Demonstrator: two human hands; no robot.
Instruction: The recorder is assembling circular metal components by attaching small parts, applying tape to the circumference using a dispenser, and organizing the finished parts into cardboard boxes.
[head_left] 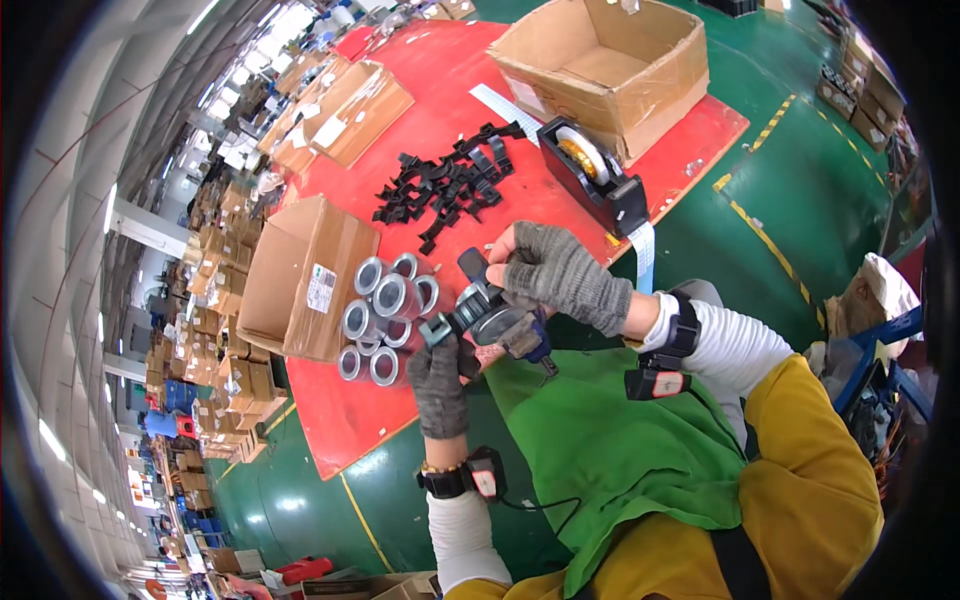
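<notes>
My left hand [440, 388], in a grey fingerless glove, is closed round the near end of a dark cylindrical part [466, 312] with a pale rim. Above and to the right, my right hand [565, 278], gloved alike, is bent over the part's far end, thumb and fingers pressed together. What the right fingers pinch is mostly hidden. A dark flat piece [472, 264] sticks up beside their tips. Just under the hands stands a dark blue and grey fixture [522, 335] at the table edge. Silver-rimmed cylinders [395, 296] are stacked to the left of the hands.
Black plastic clips [440, 185] lie heaped on the red table [340, 400]. A black tape dispenser [622, 204] stands to the right, its pale strip hanging over the edge. Open cardboard boxes stand at the back [655, 75], back left [360, 110] and left [340, 270]. A green apron [620, 440] covers my lap.
</notes>
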